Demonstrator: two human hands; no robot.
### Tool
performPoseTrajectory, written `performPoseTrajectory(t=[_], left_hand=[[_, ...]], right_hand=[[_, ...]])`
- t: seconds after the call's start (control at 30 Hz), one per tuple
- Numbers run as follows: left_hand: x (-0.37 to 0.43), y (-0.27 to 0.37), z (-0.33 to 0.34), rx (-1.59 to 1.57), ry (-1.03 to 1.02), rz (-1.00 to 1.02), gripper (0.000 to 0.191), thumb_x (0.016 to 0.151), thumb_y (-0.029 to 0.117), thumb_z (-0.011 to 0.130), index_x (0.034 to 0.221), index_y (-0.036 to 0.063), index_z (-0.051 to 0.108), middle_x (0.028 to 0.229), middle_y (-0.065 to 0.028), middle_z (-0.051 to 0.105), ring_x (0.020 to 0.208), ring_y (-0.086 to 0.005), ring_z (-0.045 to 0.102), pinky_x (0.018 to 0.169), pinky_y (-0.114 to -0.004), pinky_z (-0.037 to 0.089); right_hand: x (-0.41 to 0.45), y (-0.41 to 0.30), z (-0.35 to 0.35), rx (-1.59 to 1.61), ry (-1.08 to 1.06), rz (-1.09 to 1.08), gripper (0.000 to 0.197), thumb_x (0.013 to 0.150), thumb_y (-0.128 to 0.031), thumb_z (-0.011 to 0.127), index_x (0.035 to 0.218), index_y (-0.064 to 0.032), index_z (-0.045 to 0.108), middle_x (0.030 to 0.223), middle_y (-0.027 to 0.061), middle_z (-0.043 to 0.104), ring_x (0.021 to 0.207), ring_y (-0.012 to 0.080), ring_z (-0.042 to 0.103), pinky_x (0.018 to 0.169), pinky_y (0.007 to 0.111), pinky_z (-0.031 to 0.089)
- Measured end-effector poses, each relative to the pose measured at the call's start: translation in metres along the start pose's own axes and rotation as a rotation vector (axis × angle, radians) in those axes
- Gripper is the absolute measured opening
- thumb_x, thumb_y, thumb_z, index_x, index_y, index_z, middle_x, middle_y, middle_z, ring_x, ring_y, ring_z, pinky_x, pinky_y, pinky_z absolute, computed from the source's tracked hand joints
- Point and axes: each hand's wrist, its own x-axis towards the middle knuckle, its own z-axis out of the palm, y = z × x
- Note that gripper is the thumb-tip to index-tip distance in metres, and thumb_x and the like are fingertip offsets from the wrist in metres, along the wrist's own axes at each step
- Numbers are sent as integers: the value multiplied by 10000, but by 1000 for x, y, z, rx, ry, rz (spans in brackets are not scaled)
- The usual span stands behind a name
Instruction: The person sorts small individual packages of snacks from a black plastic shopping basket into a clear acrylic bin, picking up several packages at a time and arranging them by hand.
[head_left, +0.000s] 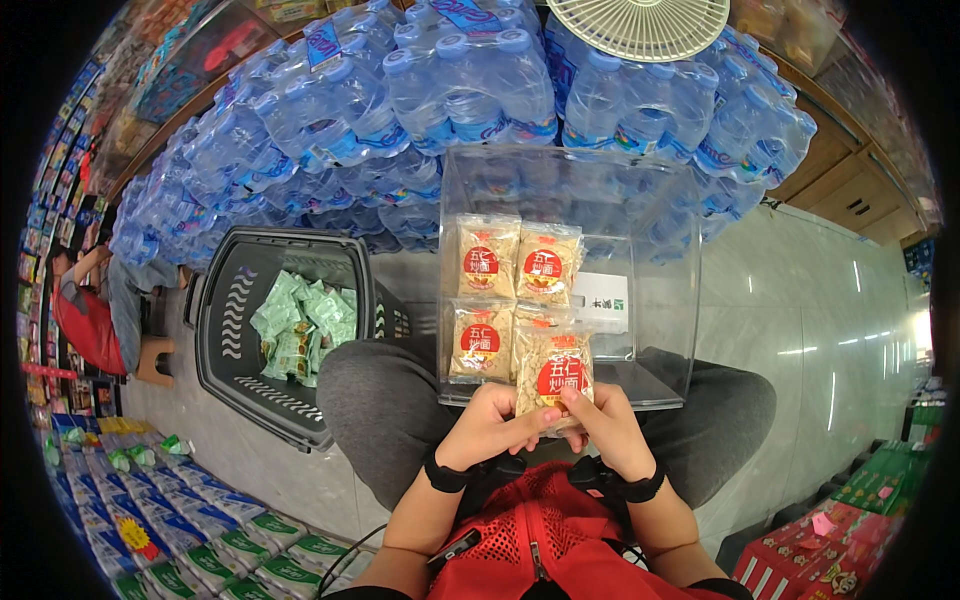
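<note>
Between both hands I hold a clear plastic packet of pale flaky food (534, 360) with a round red label, close in front of my body. My left hand (495, 424) grips its lower left side, and my right hand (606, 427) has its thumb across the lower right. Just beyond the hands stands a clear acrylic bin (660, 225) between my knees. Inside it lie similar packets (487, 259) in rows on the left side, one of them partly hidden behind the held packet. A white card (604, 300) bearing writing shows at the bin's right.
To the left, a dark grey plastic basket (217, 375) contains several green packets (307, 322). Shrink-wrapped water bottles (465, 90) are stacked behind the bin, with a white fan grille (641, 26) above. A person in red (86, 322) sits far left near a stool (156, 360). Red cartons (810, 555) stand lower right.
</note>
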Motion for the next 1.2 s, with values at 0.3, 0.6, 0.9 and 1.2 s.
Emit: performPoseTrajectory(t=[0.3,0.6,0.9,1.2], left_hand=[[-3,2,-3,-30,-101,59,215,791,185,567,658,16,566,519,-20,528,379,-22,392,350,-169,271],[0,-13,-7,-85,-61,91,284,810,258,544,652,23,572,525,29,504,443,-3,388,395,-166,288],[-9,-10,-8,-122,-51,129,286,836,244,504,917,-27,545,821,-7,554,744,-51,461,639,-206,395],[-6,-11,-12,36,-316,70,359,835,219,499,1084,-34,452,1014,-44,512,912,-98,441,796,-239,369]], right_hand=[[-3,1,-10,70,-188,90,372,852,-317,450,727,20,547,571,45,526,443,81,462,408,193,342],[-10,-4,-4,-244,-212,-111,316,854,-247,461,685,3,555,499,13,502,457,70,469,430,214,366],[-11,-1,-4,-271,-288,-50,345,829,-303,498,706,16,551,533,18,514,470,67,452,435,215,361],[-9,8,-7,-133,-221,-173,303,822,-259,516,842,41,555,697,14,554,659,57,461,577,223,398]])
